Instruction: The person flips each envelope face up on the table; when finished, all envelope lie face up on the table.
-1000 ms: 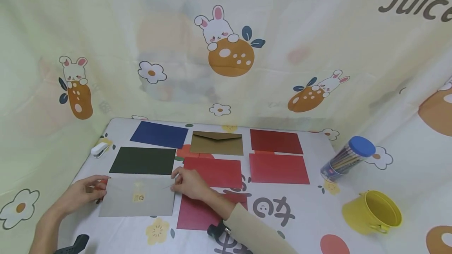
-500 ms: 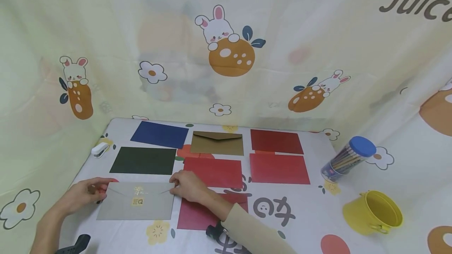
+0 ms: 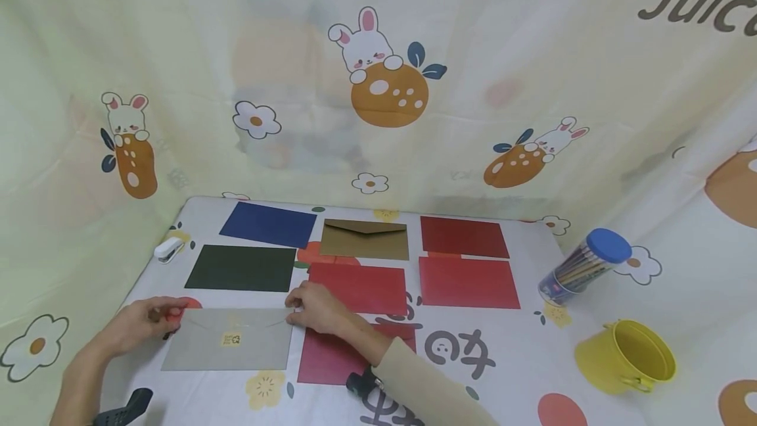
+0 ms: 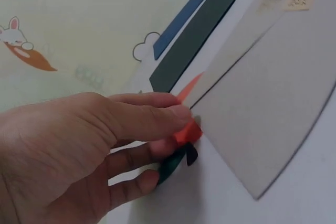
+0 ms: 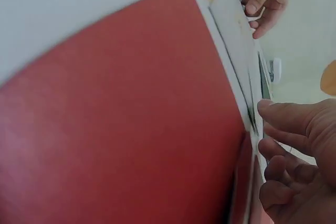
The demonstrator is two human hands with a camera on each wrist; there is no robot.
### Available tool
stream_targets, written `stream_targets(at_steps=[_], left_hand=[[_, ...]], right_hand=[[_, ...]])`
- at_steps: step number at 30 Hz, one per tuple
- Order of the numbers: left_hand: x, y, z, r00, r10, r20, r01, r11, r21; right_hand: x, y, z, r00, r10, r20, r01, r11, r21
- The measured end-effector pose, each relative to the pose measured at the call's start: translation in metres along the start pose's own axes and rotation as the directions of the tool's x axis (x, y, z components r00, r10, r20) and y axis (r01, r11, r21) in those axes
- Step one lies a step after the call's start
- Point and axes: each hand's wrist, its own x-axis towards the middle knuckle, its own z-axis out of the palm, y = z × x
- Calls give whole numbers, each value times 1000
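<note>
A grey translucent envelope [image 3: 201, 340] with a small gold label [image 3: 231, 339] lies at the front left of the table, its flap line facing up. My left hand [image 3: 135, 324] pinches its upper left corner between thumb and forefinger; the other fingers curl loosely beneath. At the upper right corner, my right hand [image 3: 316, 307] holds the edge with thumb and fingertips. In the left wrist view the envelope [image 4: 252, 114] slants away from the left fingertips. My right forearm passes over a dark pink envelope [image 3: 319, 357], hiding part of it.
Behind lie a dark green envelope [image 3: 241, 268], a blue one [image 3: 269, 225] and a gold-brown one [image 3: 363, 242]. Several red envelopes [image 3: 469, 283] sit toward the right. A white stapler [image 3: 169, 249] stands at the left edge, a blue-lidded pencil tub [image 3: 582, 267] and a yellow bucket [image 3: 621, 357] at the right.
The grey envelope has slid slightly toward me with both hands at its upper corners, widening the gap to the green envelope. In the last half second it has barely moved.
</note>
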Motion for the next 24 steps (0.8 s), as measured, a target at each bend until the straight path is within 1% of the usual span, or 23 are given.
stream_targets(at_steps=[2, 4, 6, 9, 12, 15, 16, 17, 21, 24], left_hand=[[3, 1, 0, 999, 12, -31, -12, 1000, -5], [6, 2, 0, 997, 33, -72, -35, 999, -22], [10, 3, 1, 991, 46, -122, -50, 998, -32], [16, 6, 5, 983, 44, -179, -55, 997, -56], [23, 7, 8, 979, 41, -201, -59, 995, -84], [29, 9, 12, 980, 49, -194, -71, 992, -108], [31, 11, 12, 981, 51, -188, -74, 991, -113], [32, 12, 13, 981, 54, -185, -76, 990, -115], [38, 18, 14, 984, 43, -174, -61, 993, -103], [39, 20, 14, 984, 28, -176, -45, 994, -95]], right_hand=[[4, 3, -4, 1000, 14, -15, -13, 998, 58], [8, 6, -8, 999, 30, -35, -25, 990, 139], [13, 10, -12, 997, 51, -64, -37, 977, 211], [20, 15, -16, 992, 96, -83, -67, 952, 297], [25, 18, -17, 986, 150, -78, -113, 927, 357], [28, 19, -17, 979, 194, -55, -153, 891, 427], [28, 19, -17, 977, 207, -47, -163, 874, 457], [29, 19, -16, 976, 214, -37, -168, 851, 498], [30, 19, -16, 970, 241, 21, -196, 732, 653], [32, 20, -16, 965, 257, 49, -210, 650, 730]])
